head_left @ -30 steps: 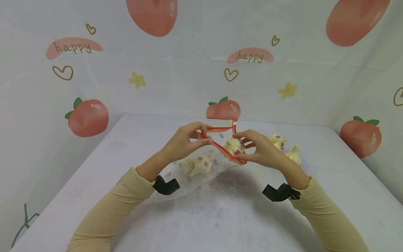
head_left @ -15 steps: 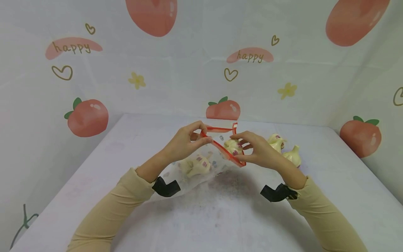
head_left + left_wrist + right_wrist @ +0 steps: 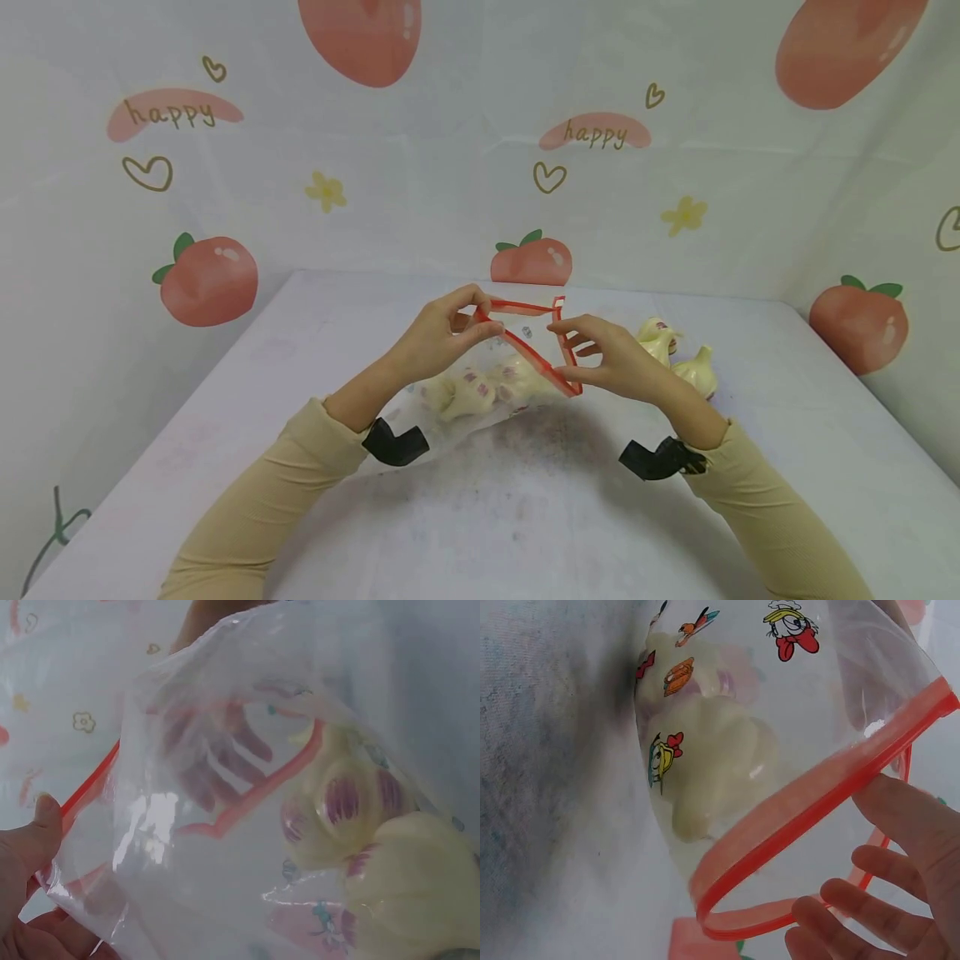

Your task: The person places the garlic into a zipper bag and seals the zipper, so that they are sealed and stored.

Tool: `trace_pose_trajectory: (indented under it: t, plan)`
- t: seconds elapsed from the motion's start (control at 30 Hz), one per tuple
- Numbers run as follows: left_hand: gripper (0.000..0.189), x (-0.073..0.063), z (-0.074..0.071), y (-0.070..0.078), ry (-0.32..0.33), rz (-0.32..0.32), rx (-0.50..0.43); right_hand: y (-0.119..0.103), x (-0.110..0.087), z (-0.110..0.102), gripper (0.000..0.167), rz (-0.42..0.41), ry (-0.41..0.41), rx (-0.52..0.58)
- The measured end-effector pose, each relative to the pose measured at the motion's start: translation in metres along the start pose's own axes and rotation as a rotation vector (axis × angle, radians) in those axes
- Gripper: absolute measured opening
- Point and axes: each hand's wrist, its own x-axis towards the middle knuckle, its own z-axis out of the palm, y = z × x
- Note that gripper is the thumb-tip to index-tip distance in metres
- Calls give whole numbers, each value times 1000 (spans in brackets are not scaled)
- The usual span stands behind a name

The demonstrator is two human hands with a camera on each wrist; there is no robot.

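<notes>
A clear printed zip bag (image 3: 534,358) with a red rim has its mouth spread toward the right. My left hand (image 3: 447,335) pinches the rim at the left of the mouth. Several garlic bulbs (image 3: 471,395) lie inside, seen through the plastic in all views; one bulb (image 3: 727,750) sits nearest the mouth. At the opening, my right hand (image 3: 611,354) holds nothing, its fingers loosely spread. The right wrist view puts its thumb (image 3: 900,814) against the red rim. Through the film, the left wrist view shows the right hand's fingers (image 3: 214,761) blurred.
Two more garlic bulbs lie on the white table behind the right hand, one farther back (image 3: 656,335) and one nearer (image 3: 699,373). A white cloth backdrop (image 3: 450,192) with printed fruit stands behind the table. Each wrist bears a black strap (image 3: 395,443).
The garlic bulb that the right hand held at the mouth has dropped into the bag beside the others. The right hand's fingers have let it go; the left hand keeps its pinch.
</notes>
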Motion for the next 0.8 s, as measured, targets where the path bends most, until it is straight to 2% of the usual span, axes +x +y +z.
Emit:
trace_pose_trajectory:
  t: [0.33, 0.8]
  plan:
    - [18, 1, -3, -2, 7, 15, -26, 5, -5, -3, 41, -33, 53, -28]
    - [19, 4, -12, -8, 53, 83, -62, 18, -23, -26, 32, 41, 201, -82]
